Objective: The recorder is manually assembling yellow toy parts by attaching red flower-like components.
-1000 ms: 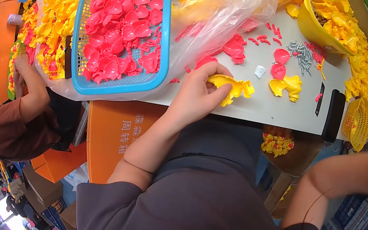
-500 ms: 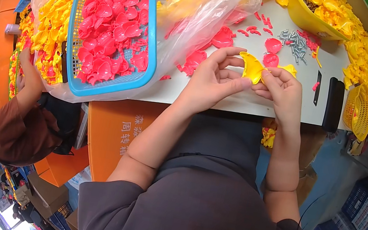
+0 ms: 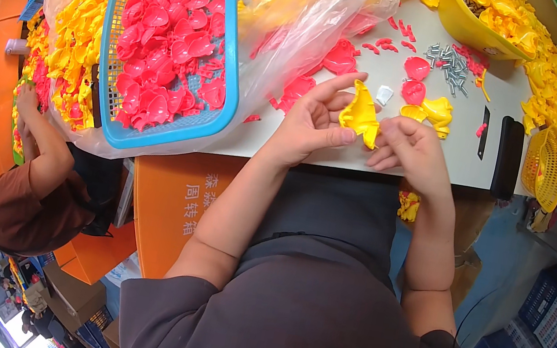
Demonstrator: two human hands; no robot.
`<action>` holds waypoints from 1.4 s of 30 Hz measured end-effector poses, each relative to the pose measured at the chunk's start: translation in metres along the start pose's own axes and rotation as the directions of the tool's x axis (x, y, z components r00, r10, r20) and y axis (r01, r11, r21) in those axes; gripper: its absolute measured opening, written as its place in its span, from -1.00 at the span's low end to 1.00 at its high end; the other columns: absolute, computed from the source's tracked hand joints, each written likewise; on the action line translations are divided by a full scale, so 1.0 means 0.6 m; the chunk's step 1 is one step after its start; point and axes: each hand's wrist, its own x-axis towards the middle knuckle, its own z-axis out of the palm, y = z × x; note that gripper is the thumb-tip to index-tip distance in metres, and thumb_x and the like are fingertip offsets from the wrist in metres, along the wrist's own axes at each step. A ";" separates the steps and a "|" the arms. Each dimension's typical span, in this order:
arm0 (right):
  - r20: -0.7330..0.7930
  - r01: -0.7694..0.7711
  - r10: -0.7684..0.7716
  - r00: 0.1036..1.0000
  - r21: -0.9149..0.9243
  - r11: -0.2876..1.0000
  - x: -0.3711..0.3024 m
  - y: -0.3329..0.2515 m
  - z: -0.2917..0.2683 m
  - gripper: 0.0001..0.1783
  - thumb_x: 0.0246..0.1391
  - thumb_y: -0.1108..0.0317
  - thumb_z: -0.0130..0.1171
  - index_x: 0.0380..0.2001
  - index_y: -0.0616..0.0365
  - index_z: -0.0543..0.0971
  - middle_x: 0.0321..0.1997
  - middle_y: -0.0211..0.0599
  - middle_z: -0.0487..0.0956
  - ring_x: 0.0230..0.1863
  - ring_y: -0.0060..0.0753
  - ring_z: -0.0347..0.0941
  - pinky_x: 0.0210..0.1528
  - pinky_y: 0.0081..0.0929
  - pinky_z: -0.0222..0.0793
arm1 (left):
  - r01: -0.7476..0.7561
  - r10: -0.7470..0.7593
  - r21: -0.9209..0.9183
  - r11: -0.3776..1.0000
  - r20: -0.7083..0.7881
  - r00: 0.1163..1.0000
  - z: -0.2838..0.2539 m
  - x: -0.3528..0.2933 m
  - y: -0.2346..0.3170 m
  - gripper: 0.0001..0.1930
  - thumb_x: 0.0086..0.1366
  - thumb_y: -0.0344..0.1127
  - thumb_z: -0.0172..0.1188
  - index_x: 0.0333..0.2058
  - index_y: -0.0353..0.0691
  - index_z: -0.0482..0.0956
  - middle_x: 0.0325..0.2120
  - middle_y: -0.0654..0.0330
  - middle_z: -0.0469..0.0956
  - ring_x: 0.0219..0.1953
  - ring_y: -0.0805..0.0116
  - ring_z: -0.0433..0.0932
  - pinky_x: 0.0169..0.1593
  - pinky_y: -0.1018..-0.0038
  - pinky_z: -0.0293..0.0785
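A curved, hollow yellow plastic shell is held above the table by my left hand, its thumb on the near side and fingers behind. My right hand is closed, with thumb and forefinger pinched together at the shell's right edge. Whatever may lie between those fingertips is hidden. Just beyond are a small white piece and yellow shells. Two pink cup-shaped parts lie farther back, beside loose silver screws.
A blue basket of pink parts stands left, beside clear plastic film. Yellow parts heap at the far left. A yellow tub sits at the back right, yellow baskets beyond the edge. A co-worker works at left.
The yellow shell has turned more upright and shifted slightly left. My right hand has moved down and a little left, uncovering yellow shells and the white piece. The co-worker's arm has moved.
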 end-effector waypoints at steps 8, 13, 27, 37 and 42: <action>-0.246 0.205 -0.654 0.715 -0.821 0.533 0.043 0.008 -0.023 -0.80 0.05 0.38 0.28 -0.30 0.29 0.62 -0.41 -0.22 0.61 -0.50 -0.52 0.50 -0.41 -0.56 0.41 | 0.024 -0.024 0.000 1.000 -0.087 0.996 -0.015 -0.012 0.009 -0.11 0.08 -0.34 0.39 0.32 -0.18 0.05 0.05 -0.04 0.43 0.09 0.14 0.48 0.11 0.29 0.48; -0.243 0.164 -0.740 0.628 -0.887 0.431 0.069 -0.019 -0.062 -0.78 0.03 0.37 0.28 -0.27 0.28 0.63 -0.42 -0.14 0.63 -0.48 -0.37 0.52 -0.36 -0.48 0.44 | 0.021 -0.025 -0.031 0.999 -0.108 0.994 -0.019 -0.018 0.003 -0.14 0.10 -0.39 0.36 0.32 -0.17 0.05 0.11 -0.06 0.36 0.10 0.09 0.47 0.13 0.22 0.47; -0.221 0.053 -0.703 0.676 -0.937 0.346 0.127 -0.077 -0.141 -0.77 0.01 0.33 0.26 -0.31 0.27 0.65 -0.39 -0.09 0.64 -0.36 -0.24 0.58 -0.24 -0.42 0.46 | 0.164 -0.167 -0.034 0.986 -0.200 0.965 0.015 -0.016 0.020 -0.24 0.22 -0.59 0.05 0.36 -0.12 -0.05 0.07 -0.12 0.41 0.04 0.20 0.52 0.01 0.41 0.57; -0.315 -0.147 -0.398 0.861 -0.905 0.399 0.208 -0.113 -0.103 -0.77 0.01 0.34 0.28 -0.28 0.25 0.67 -0.34 -0.12 0.66 -0.37 -0.33 0.59 -0.20 -0.42 0.50 | 0.199 -0.188 0.015 0.980 -0.256 0.948 0.025 -0.019 0.028 -0.29 0.27 -0.52 0.04 0.35 -0.12 -0.03 0.03 -0.13 0.45 0.00 0.22 0.55 0.00 0.44 0.56; -0.237 -0.031 -0.415 0.878 -0.895 0.445 0.203 -0.095 -0.107 -0.79 -0.04 0.35 0.32 -0.32 0.21 0.68 -0.34 -0.13 0.66 -0.36 -0.29 0.60 -0.18 -0.37 0.51 | 0.192 -0.177 0.027 0.981 -0.284 0.943 0.021 -0.021 0.026 -0.33 0.30 -0.45 0.07 0.34 -0.14 0.01 0.02 -0.10 0.47 -0.01 0.25 0.56 -0.04 0.47 0.57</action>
